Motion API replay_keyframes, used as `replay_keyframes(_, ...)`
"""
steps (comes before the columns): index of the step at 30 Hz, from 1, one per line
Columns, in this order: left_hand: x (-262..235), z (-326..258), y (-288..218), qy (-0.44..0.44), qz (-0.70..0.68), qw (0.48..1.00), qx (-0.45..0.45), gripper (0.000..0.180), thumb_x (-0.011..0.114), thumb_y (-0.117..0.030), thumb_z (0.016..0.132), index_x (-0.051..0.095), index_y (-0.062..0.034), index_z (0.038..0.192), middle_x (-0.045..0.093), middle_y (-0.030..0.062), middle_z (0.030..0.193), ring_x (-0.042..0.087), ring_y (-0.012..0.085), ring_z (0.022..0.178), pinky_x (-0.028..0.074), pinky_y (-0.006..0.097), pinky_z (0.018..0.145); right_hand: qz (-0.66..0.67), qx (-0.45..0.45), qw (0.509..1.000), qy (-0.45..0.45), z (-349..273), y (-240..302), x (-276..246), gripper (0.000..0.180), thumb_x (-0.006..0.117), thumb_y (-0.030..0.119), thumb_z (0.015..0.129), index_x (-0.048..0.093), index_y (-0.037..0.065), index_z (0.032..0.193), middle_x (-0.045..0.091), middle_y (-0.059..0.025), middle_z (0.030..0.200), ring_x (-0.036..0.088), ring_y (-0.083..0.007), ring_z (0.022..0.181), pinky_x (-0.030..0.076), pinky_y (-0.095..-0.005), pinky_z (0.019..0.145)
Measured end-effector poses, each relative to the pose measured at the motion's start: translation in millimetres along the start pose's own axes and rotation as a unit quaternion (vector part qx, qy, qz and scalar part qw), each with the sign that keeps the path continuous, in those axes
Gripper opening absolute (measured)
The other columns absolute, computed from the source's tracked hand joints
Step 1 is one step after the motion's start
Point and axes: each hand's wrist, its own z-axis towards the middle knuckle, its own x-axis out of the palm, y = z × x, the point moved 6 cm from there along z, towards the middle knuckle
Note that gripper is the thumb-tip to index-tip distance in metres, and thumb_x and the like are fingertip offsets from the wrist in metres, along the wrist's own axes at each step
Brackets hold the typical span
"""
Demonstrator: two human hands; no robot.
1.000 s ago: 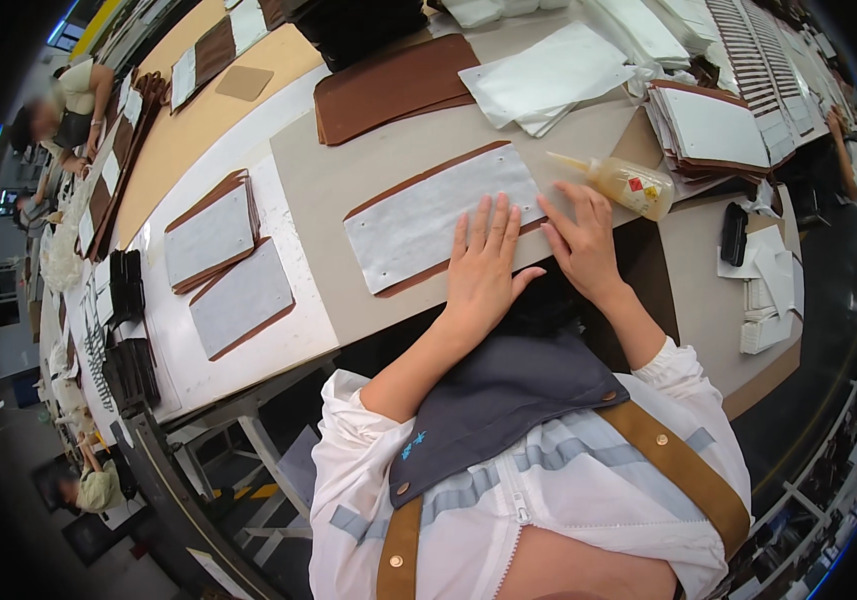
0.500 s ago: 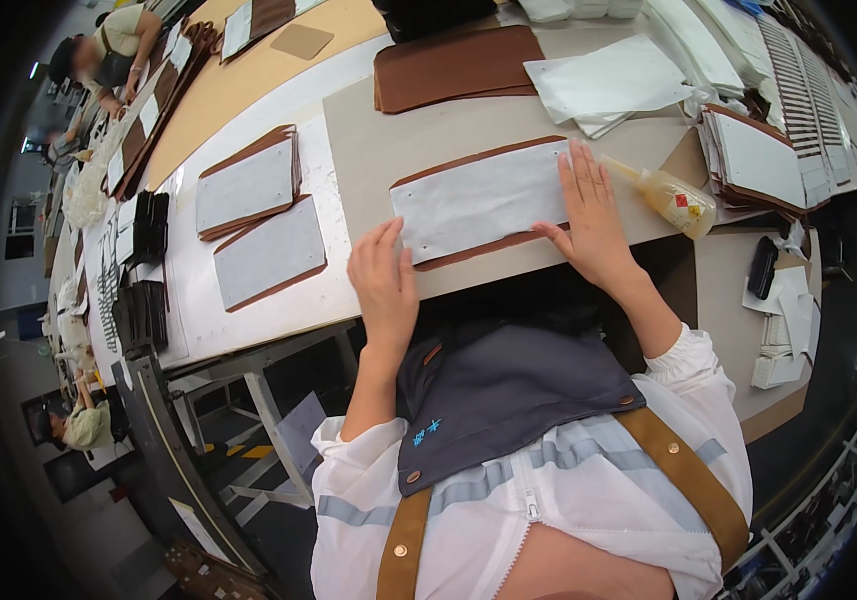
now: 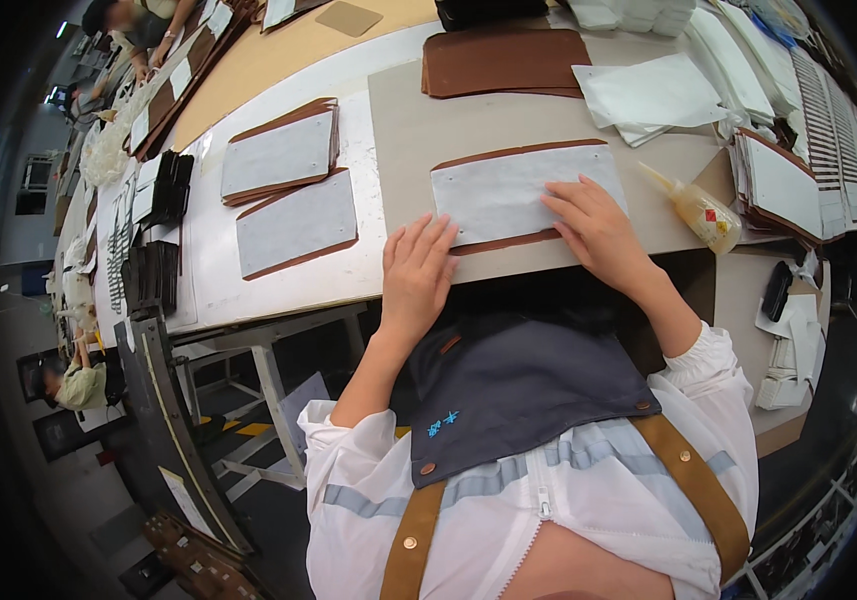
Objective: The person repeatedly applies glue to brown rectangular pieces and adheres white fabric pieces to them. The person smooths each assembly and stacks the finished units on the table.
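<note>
In front of me a brown leather panel lies flat, with a white backing sheet on top that leaves brown strips along the far and near edges. My left hand rests at the sheet's near left corner, fingers stretched out. On the right part of the sheet lies my right hand, its fingers spread and flat. Neither hand holds anything. Right of the panel, a clear squeeze bottle of yellowish liquid lies on its side, nozzle pointing far left.
Backed panels are piled at the left, with another backed panel nearer. Brown panels lie behind, beside loose white sheets. A stack stands at the right. Two co-workers appear at far left.
My right hand has slid leftward from the sheet's right edge onto its surface. My left hand has moved in at the near left corner. The view has shifted slightly.
</note>
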Motion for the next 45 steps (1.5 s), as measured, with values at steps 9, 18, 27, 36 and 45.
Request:
replay_keyframes(9, 8.4, -12.5, 2.0, 0.093, 0.019, 0.995, 0.028, 0.067, 0.07, -0.038, 0.087, 0.051, -0.0106, 0.145, 0.046, 0.005, 0.153, 0.034, 0.0293, 0.146, 0.018, 0.053, 0.121, -0.017, 0.0, 1.0, -0.009, -8.7, -8.8, 2.1, 0.029, 0.065, 0.003, 0.089, 0.063, 0.0, 0.118, 0.062, -0.0119, 0.126, 0.059, -0.0298, 0.118, 0.04, -0.0476, 0.113)
replay_keyframes(18, 5.9, -12.5, 9.1, 0.121, 0.04, 0.991, 0.05, 0.063, 0.069, -0.039, 0.086, 0.054, -0.0211, 0.144, 0.045, 0.0017, 0.154, 0.035, 0.0272, 0.145, 0.014, 0.054, 0.121, -0.026, -0.008, 1.0, -0.008, -10.5, -11.1, 2.0, 0.027, 0.064, 0.003, 0.089, 0.064, 0.0, 0.116, 0.063, -0.0111, 0.126, 0.059, -0.0287, 0.121, 0.04, -0.0472, 0.113)
replay_keyframes(27, -4.7, 13.1, 2.0, -0.037, -0.042, 0.998, 0.04, 0.035, 0.072, -0.015, 0.085, 0.065, -0.01, 0.119, 0.066, 0.0028, 0.118, 0.058, 0.0244, 0.116, 0.034, 0.045, 0.11, 0.017, 0.002, 0.998, -0.057, -13.9, -21.5, -15.4, 0.025, 0.067, 0.003, 0.086, 0.064, 0.004, 0.111, 0.065, -0.0093, 0.116, 0.063, -0.0309, 0.107, 0.046, -0.0463, 0.108)
replay_keyframes(36, 30.8, 58.9, -47.3, -0.016, -0.101, 0.992, 0.075, 0.026, 0.073, -0.01, 0.083, 0.065, -0.008, 0.108, 0.064, 0.0058, 0.106, 0.061, 0.0266, 0.098, 0.047, 0.039, 0.084, -0.09, -0.102, 0.991, 0.015, -4.5, 0.8, -5.7, 0.02, 0.07, 0.003, 0.076, 0.058, 0.003, 0.091, 0.06, -0.0104, 0.1, 0.061, -0.0288, 0.098, 0.046, -0.044, 0.106)
replay_keyframes(45, 35.1, 64.4, -53.8, -0.004, -0.075, 0.994, 0.076, 0.02, 0.075, -0.013, 0.082, 0.066, -0.0114, 0.1, 0.06, 0.0037, 0.101, 0.058, 0.0242, 0.093, 0.046, 0.038, 0.08, -0.074, -0.109, 0.991, -0.002, 0.2, -6.1, -0.2, 0.019, 0.069, 0.003, 0.073, 0.056, 0.002, 0.086, 0.06, -0.0115, 0.098, 0.058, -0.0291, 0.096, 0.047, -0.0403, 0.091)
